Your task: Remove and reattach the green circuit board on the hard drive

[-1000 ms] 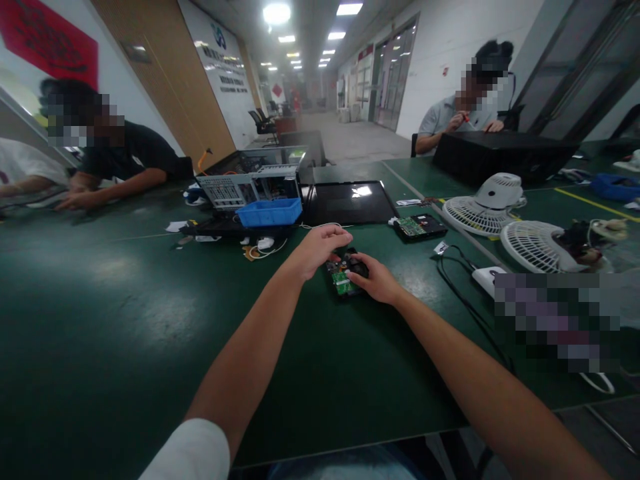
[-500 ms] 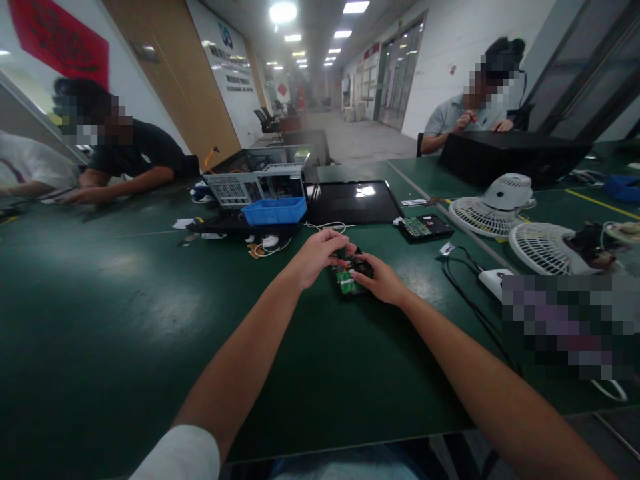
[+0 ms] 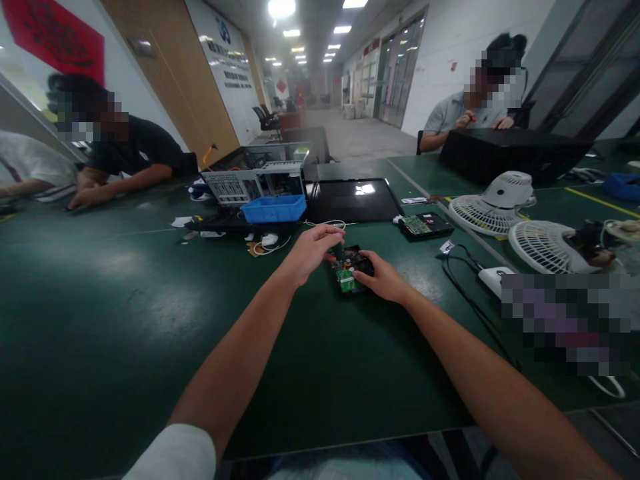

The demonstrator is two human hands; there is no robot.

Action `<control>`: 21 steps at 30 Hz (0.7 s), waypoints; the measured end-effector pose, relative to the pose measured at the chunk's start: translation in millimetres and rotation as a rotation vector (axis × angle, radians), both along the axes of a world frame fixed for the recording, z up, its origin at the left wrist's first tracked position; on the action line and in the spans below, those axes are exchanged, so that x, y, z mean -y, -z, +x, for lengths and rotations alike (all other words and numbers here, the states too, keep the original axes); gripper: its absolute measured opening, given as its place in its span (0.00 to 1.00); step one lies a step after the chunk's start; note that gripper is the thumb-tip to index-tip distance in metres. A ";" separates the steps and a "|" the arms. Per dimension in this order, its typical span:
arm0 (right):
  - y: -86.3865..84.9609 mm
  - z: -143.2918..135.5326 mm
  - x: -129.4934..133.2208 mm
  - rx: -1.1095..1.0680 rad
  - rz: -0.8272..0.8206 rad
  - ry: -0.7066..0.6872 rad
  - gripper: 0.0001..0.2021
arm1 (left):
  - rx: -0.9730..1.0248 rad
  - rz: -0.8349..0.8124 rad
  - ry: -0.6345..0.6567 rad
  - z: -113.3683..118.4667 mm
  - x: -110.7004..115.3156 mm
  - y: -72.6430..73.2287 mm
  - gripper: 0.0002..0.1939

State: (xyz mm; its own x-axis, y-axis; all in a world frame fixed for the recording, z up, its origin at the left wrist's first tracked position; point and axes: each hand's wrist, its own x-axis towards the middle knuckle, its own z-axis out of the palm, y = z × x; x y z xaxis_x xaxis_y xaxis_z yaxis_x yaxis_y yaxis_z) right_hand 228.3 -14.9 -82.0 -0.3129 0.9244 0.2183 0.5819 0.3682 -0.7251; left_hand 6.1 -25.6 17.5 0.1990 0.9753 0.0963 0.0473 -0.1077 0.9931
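Observation:
A small black drive unit, its green circuit board and inner parts exposed, lies on the green table in front of me. My right hand grips its right side, thumb on the board and fingers around the edge. Over its left part, my left hand pinches a dark upright tool like a small screwdriver. The tool points down into the unit; its tip is too small to make out.
Behind my hands stand an opened computer case, a blue tray and a flat black panel. To the right lie another drive unit, fan parts and a power strip with cable. Co-workers sit across the table.
My left hand has shifted slightly left and its fingers have lifted a little, so more of the dark tool and the unit shows. My right hand keeps its hold.

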 end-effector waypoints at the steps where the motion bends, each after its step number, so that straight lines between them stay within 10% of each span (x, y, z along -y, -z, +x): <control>1: -1.3 1.4 0.1 0.003 -0.011 -0.007 0.31 | 0.035 -0.022 0.002 0.7 -0.2 0.4 0.12; 21: -6.9 4.6 3.2 0.022 -0.014 -0.017 0.30 | 0.124 -0.036 -0.004 6.9 -3.3 9.3 0.10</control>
State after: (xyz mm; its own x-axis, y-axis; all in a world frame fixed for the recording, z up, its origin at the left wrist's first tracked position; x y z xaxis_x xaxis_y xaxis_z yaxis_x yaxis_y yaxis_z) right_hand 232.8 -18.1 -75.1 -0.3331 0.9219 0.1979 0.5919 0.3678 -0.7172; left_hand 13.0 -22.4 8.2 0.1842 0.9792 0.0846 -0.0755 -0.0718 0.9946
